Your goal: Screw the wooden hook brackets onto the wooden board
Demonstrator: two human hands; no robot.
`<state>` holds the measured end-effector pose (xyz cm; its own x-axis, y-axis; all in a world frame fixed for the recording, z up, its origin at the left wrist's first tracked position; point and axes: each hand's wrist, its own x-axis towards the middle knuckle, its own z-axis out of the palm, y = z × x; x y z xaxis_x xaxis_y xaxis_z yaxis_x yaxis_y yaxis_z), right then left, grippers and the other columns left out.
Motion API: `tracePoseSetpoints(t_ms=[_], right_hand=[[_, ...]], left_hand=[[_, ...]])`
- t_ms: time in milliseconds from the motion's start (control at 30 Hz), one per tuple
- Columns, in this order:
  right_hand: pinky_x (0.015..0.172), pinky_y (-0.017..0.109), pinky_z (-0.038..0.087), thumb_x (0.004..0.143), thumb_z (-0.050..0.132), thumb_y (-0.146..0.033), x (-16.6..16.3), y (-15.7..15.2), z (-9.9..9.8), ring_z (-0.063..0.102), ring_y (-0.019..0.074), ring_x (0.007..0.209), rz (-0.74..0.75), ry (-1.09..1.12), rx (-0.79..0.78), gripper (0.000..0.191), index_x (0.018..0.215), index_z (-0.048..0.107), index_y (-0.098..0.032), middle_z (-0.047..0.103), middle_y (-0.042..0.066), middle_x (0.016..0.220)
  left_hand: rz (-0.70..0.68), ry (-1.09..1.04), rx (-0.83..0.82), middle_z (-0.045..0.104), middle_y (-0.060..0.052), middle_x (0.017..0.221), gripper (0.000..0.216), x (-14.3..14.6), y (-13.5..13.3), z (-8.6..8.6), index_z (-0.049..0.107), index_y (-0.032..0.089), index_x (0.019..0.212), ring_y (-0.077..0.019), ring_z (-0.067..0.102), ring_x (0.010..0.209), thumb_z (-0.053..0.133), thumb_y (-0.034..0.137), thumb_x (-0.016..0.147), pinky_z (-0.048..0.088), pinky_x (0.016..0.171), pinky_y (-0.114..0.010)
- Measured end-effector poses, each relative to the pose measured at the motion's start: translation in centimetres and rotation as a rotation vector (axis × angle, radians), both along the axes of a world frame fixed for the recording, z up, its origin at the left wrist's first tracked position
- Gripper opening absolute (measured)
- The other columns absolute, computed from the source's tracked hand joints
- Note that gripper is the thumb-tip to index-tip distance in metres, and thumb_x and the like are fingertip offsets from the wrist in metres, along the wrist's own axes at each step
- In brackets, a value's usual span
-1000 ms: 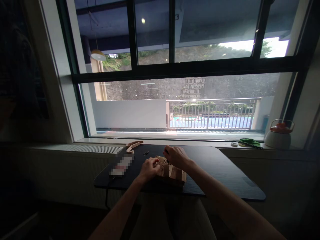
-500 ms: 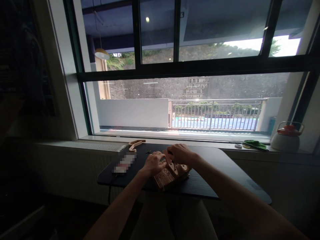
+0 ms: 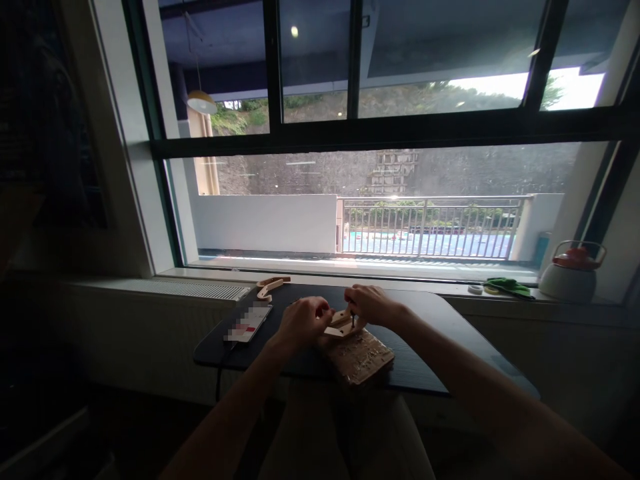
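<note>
My right hand (image 3: 373,305) is closed round the top of a slim dark rod-like tool (image 3: 353,321), whose tip points down at a light wooden piece (image 3: 340,331) with dark holes. The tool's handle is hidden in the fingers. On the piece's left side, my left hand (image 3: 304,321) is closed on its end, fingers bent. Under the wooden piece lies a brown block (image 3: 364,358) with a rough, shiny top, near the table's front edge.
Another curved wooden piece (image 3: 271,287) lies at the dark table's (image 3: 425,347) back left. A partly blurred flat pale device (image 3: 249,324) with a cable is left of my hands. A green cloth (image 3: 509,287) and a kettle-like jug (image 3: 570,275) stand on the window sill.
The light wooden piece has turned and lies further back on the block, whose bare part now shows at the front right. My left hand has shifted slightly; the dark tool now stands upright.
</note>
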<state>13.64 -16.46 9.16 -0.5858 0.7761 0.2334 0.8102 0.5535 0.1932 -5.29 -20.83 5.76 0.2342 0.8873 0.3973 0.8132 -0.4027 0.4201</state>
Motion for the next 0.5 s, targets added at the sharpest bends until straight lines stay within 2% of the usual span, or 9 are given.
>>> tracePoseSetpoints(t_ms=[67,100,167,233,367,500], right_hand=[[0.06,0.024,0.035,0.085,0.043,-0.022,-0.3,0.4,-0.4,0.06,0.0166,0.079,-0.002,0.022,0.012,0.022,0.103,0.055,-0.02,0.063,0.006,0.1],[0.06,0.024,0.034,0.085,0.042,-0.021,-0.5,0.5,-0.7,0.06,0.0166,0.079,-0.005,0.032,0.019,0.023,0.105,0.054,-0.02,0.063,0.006,0.101],[0.06,0.024,0.034,0.086,0.041,-0.021,-0.9,0.7,-1.1,0.06,0.0166,0.08,-0.012,0.047,0.031,0.023,0.106,0.052,-0.02,0.064,0.006,0.1],[0.059,0.025,0.033,0.087,0.04,-0.022,-1.0,0.8,-1.3,0.061,0.0167,0.08,-0.018,0.056,0.038,0.022,0.105,0.052,-0.02,0.064,0.006,0.099],[0.055,0.025,0.03,0.092,0.034,-0.031,-0.6,0.9,-1.3,0.061,0.0166,0.075,-0.024,0.059,0.036,0.024,0.097,0.054,-0.02,0.066,0.006,0.092],[0.053,0.025,0.028,0.093,0.032,-0.033,-0.4,0.7,-1.2,0.06,0.0162,0.068,-0.022,0.051,0.028,0.026,0.099,0.052,-0.019,0.067,0.006,0.082]], left_hand=[[0.001,-0.018,-0.06,0.059,-0.01,0.112,0.043,0.0,3.0,0.6,0.058,0.015,0.109,-0.0238,0.052,0.103,0.037,0.044,0.084,0.037,0.084,-0.03],[-0.013,-0.008,-0.1,0.059,-0.01,0.113,0.044,0.0,4.5,0.6,0.057,0.014,0.111,-0.0235,0.052,0.103,0.04,0.043,0.083,0.038,0.083,-0.029],[-0.063,0.032,-0.23,0.063,-0.007,0.103,0.043,0.0,6.9,0.1,0.061,0.015,0.107,-0.0214,0.057,0.091,0.048,0.043,0.078,0.041,0.075,-0.027],[-0.116,0.084,-0.385,0.066,-0.005,0.084,0.038,0.1,8.2,-0.7,0.067,0.014,0.091,-0.0192,0.058,0.075,0.056,0.045,0.071,0.042,0.064,-0.025],[-0.166,0.144,-0.589,0.062,-0.002,0.064,0.038,-0.2,7.5,-2.3,0.067,0.013,0.074,-0.0148,0.054,0.057,0.06,0.05,0.066,0.039,0.052,-0.023],[-0.23,0.14,-0.695,0.06,-0.003,0.055,0.046,-1.0,5.6,-2.5,0.066,0.013,0.067,-0.0146,0.053,0.049,0.058,0.059,0.066,0.038,0.048,-0.024]])
